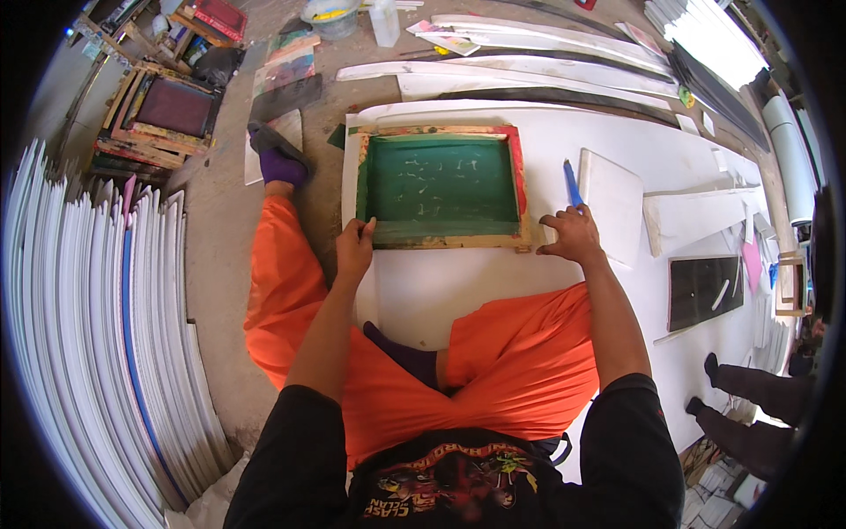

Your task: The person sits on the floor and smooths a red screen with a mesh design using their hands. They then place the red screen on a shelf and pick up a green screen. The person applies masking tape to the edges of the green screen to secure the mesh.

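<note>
A wooden screen-printing frame (436,187) with dark green mesh and pale markings lies on a white sheet (423,295) in front of me. My left hand (355,249) pinches the frame's near left corner between thumb and fingers. Close to the near right corner, my right hand (575,236) is open, thumb and forefinger spread apart; whether it touches the wood is unclear. A blue utility knife (573,182) meets the outer fingers of that hand at its near end. Beside the knife is a white rectangular board (610,207).
A row of upright white sheets (106,326) stands along the left. More wooden frames (163,115) are stacked at the far left. White strips (529,66) lie beyond the sheet. A dark panel (705,293) lies to the right, near another person's legs (753,410).
</note>
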Demonstrator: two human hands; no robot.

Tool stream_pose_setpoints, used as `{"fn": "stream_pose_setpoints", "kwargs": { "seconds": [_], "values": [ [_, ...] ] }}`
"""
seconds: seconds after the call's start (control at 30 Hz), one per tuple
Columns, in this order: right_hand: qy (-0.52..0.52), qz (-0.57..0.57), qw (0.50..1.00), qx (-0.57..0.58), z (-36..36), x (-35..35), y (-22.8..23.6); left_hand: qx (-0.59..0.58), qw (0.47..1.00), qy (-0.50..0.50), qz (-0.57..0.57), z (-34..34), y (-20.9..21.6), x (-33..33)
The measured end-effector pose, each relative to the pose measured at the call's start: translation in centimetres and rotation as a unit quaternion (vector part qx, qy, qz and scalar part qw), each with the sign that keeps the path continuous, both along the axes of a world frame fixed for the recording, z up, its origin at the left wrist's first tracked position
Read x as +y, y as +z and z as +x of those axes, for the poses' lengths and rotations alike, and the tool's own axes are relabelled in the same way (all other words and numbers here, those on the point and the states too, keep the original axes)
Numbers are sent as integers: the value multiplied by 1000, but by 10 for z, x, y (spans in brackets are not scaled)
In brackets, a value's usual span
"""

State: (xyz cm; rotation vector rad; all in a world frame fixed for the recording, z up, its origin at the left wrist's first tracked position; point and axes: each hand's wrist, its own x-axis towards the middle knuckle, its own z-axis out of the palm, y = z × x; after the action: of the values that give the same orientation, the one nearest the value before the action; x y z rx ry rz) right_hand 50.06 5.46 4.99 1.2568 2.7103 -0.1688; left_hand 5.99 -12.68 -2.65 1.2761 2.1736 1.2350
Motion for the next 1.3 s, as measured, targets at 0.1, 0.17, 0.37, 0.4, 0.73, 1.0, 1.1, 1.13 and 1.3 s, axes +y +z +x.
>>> {"fn": "stream_pose_setpoints", "kwargs": {
  "seconds": [0.1, 0.17, 0.37, 0.4, 0.73, 1.0, 1.1, 1.13, 1.3],
  "values": [
    [-26, -8, 1000, 6, -2, -2, 0, 7, 1000, 3, -22, 5, 5, 4],
    [-46, 5, 998, 35, 1, 0, -3, 19, 1000, 5, -22, 2, 4, 6],
    [-34, -4, 998, 43, 1, 5, -11, 36, 998, 9, -56, -4, -2, 4],
    [-40, -9, 999, 19, -2, 6, -8, 43, 998, 12, -41, -4, -4, 4],
    [-79, -82, 985, 127, 0, -3, -13, 59, 998, 35, -14, -15, -16, 0],
    [-60, -47, 997, 14, -13, -1, -8, 45, 997, 24, -63, -23, -17, -7],
    [-44, -18, 998, -40, -8, 1, -11, 74, 995, 16, -63, -26, -24, -6],
    [-41, -13, 998, -42, -5, 0, -12, 84, 994, 8, -62, -24, -26, -4],
    [-30, -14, 998, -46, -3, 0, -15, 80, 995, 3, -60, -21, -19, -9]
  ]
}}
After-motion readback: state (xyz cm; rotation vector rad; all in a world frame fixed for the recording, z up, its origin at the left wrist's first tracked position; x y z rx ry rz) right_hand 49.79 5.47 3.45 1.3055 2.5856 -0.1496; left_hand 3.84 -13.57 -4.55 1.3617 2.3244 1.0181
